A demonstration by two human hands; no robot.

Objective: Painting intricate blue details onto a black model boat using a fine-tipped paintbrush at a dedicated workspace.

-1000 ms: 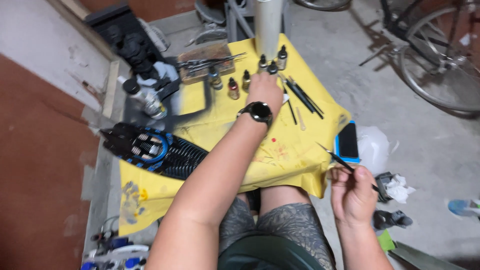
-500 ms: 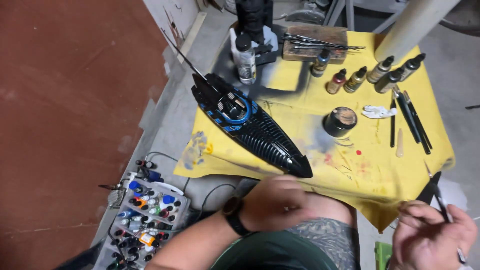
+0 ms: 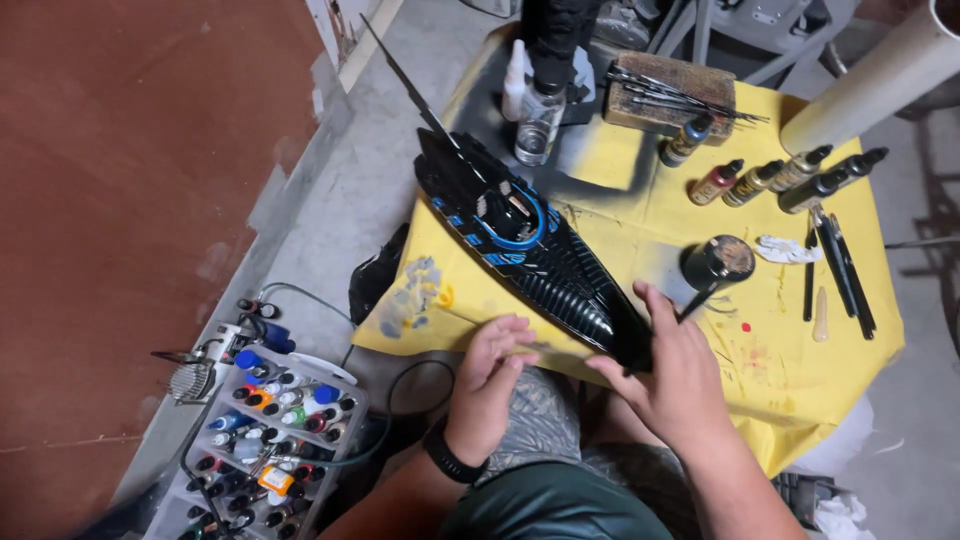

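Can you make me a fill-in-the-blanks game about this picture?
1. The left hand and the right hand reach for the near tip of a long ____ model boat.
2. The boat lies on a ____ cloth.
3. The tray of little paint bottles sits on the ____.
Missing words: black; yellow; floor

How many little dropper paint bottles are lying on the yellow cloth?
5: one beside the wooden block, then four in a row to its right. The white tube may hide others.
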